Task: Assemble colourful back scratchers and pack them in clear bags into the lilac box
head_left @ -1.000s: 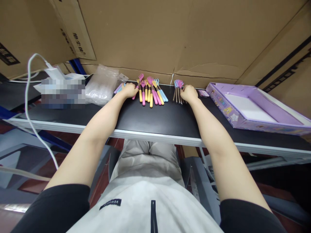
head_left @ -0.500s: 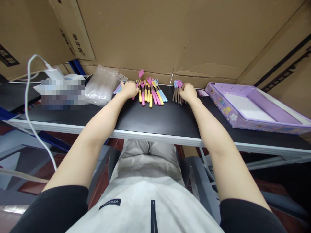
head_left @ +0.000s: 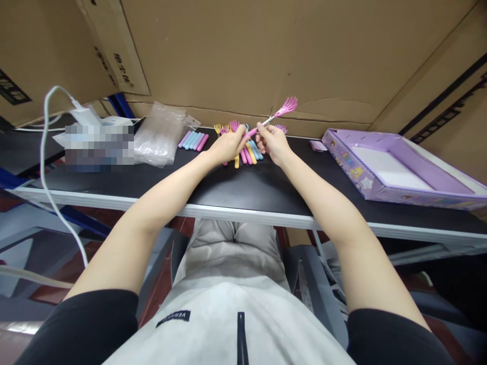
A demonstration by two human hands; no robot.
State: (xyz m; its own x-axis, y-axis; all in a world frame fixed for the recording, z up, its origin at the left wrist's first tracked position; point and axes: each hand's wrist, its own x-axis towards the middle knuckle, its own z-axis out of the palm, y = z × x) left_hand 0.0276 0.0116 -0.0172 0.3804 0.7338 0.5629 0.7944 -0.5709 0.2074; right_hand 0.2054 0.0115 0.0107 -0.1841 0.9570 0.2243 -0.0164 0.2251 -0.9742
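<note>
A pink back scratcher (head_left: 287, 106) with a metal shaft is held slanting over the table, its claw head up and to the right. My left hand (head_left: 229, 143) is closed around its pink handle. My right hand (head_left: 274, 143) pinches it where handle meets shaft. Below my hands lies a pile of finished-looking back scratchers (head_left: 249, 153) with pink, yellow and blue handles, partly covered by my left hand. Loose handles (head_left: 194, 141) in purple, blue and pink lie in a row to the left. Several purple claw heads (head_left: 280, 128) show behind my right hand, their shafts mostly hidden.
A clear plastic bag (head_left: 158, 137) and a white cable (head_left: 44, 137) are on the left. At right stand an open purple box (head_left: 380, 190) and a small card (head_left: 317, 146). Cardboard (head_left: 243, 56) walls the back of the black table (head_left: 251, 190).
My left hand has moved right from the loose handles, uncovering them. My right hand has left the claw-head bunch and moved left. Both now meet on the raised pink back scratcher.
</note>
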